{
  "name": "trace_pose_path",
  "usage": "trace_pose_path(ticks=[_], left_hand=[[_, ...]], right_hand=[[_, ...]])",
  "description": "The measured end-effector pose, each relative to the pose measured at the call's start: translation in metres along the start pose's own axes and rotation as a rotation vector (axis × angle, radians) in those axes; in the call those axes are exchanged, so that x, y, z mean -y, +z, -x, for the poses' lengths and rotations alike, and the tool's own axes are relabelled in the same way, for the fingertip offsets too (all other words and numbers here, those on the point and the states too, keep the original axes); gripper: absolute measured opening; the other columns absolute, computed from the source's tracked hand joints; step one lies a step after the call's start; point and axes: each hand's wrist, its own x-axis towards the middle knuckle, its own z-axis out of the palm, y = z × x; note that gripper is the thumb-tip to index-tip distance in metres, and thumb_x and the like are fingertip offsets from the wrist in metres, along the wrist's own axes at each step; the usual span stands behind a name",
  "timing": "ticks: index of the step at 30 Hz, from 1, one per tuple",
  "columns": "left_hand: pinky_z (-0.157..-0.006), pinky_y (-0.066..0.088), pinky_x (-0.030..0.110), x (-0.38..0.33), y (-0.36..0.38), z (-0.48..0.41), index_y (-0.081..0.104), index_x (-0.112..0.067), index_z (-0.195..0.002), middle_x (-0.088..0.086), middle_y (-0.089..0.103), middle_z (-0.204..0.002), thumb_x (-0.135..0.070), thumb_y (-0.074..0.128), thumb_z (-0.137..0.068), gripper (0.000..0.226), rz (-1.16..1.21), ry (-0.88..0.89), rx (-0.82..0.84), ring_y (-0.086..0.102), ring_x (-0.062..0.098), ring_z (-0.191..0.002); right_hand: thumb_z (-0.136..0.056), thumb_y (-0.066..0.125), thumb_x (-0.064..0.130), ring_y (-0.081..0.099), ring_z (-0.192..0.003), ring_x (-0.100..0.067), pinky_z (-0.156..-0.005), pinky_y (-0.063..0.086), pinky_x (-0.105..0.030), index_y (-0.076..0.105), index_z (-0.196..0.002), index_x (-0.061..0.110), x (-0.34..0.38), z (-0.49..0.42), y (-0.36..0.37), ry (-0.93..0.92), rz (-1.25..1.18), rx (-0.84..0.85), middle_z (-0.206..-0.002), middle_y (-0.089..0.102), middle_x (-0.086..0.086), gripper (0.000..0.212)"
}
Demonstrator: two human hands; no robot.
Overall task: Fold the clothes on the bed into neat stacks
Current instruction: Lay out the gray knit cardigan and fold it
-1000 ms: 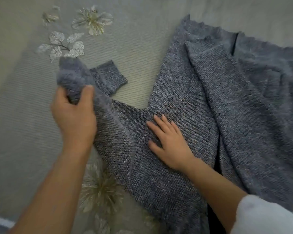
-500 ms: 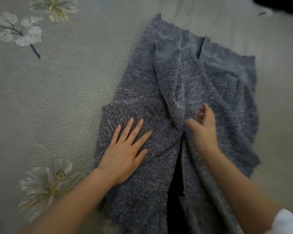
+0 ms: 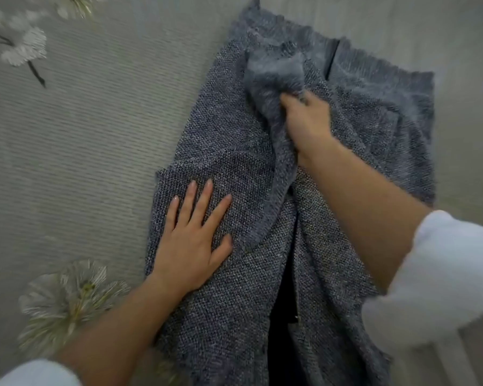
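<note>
While the left hand [image 3: 193, 240] lies flat, fingers spread, pinning the sweater [image 3: 229, 129], the right hand [image 3: 307, 121], gripping the sleeve [image 3: 271, 73], should lay it straight without dragging the body.

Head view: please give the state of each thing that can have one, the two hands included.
sweater: lying on the bedspread, only partly folded.
sleeve: bunched and lifted, blurred.
left hand: flat on the sweater, fingers straight, pressing.
right hand: fingers curled, gripping the sleeve.
bedspread: smooth, under the sweater.
</note>
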Motion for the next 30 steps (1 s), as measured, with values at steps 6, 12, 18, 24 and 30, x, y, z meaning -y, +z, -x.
trace_pose_path(ticks=[6,12,18,24,30], left_hand=[[-0.118,0.002,0.044,-0.001,0.0,0.0,0.015,-0.028,-0.152,0.001,0.007,-0.161,-0.049,0.026,-0.095,0.062,0.013,-0.019,-0.026,0.002,0.02,-0.148],[-0.118,0.006,0.045,-0.002,0.005,0.001,0.019,-0.028,-0.151,0.002,0.012,-0.16,-0.047,0.029,-0.092,0.063,0.012,-0.002,-0.037,0.006,0.02,-0.148],[-0.118,0.004,0.045,-0.003,0.006,0.0,0.02,-0.028,-0.151,0.002,0.011,-0.16,-0.048,0.029,-0.091,0.064,-0.009,0.001,-0.034,0.005,0.02,-0.148],[-0.117,-0.001,0.044,-0.002,0.008,0.0,0.018,-0.027,-0.152,0.004,0.009,-0.16,-0.048,0.031,-0.091,0.066,-0.052,0.004,-0.025,0.006,0.022,-0.147],[-0.117,-0.009,0.038,-0.01,0.0,0.025,0.004,-0.026,-0.153,0.005,-0.004,-0.161,-0.051,0.015,-0.094,0.065,0.026,0.027,0.045,-0.01,0.018,-0.147]], right_hand=[[-0.054,0.06,-0.001,0.062,-0.104,-0.047,-0.08,0.052,-0.062,0.055,-0.125,0.002,-0.03,-0.063,-0.097,0.035,-0.773,-0.163,-0.116,0.064,-0.027,0.07],[-0.07,0.058,-0.001,0.068,-0.098,-0.029,-0.068,0.058,-0.033,0.052,-0.131,0.001,-0.071,-0.043,-0.15,0.249,-0.63,-0.229,-0.113,0.067,-0.015,0.062],[-0.085,0.057,0.001,0.058,-0.107,-0.021,-0.097,0.048,-0.031,0.042,-0.131,0.005,-0.059,-0.044,-0.159,0.016,0.207,-0.494,-0.121,0.055,-0.008,0.049],[-0.1,0.035,0.046,-0.01,-0.148,-0.017,-0.12,-0.002,-0.039,0.003,-0.154,0.029,-0.087,0.056,-0.1,-0.382,1.045,0.019,-0.161,-0.008,0.002,0.065],[-0.101,0.034,0.042,-0.011,-0.148,-0.014,-0.118,-0.003,-0.036,0.008,-0.154,0.029,-0.142,0.151,-0.095,-0.325,1.034,0.182,-0.162,-0.004,0.003,0.06]])
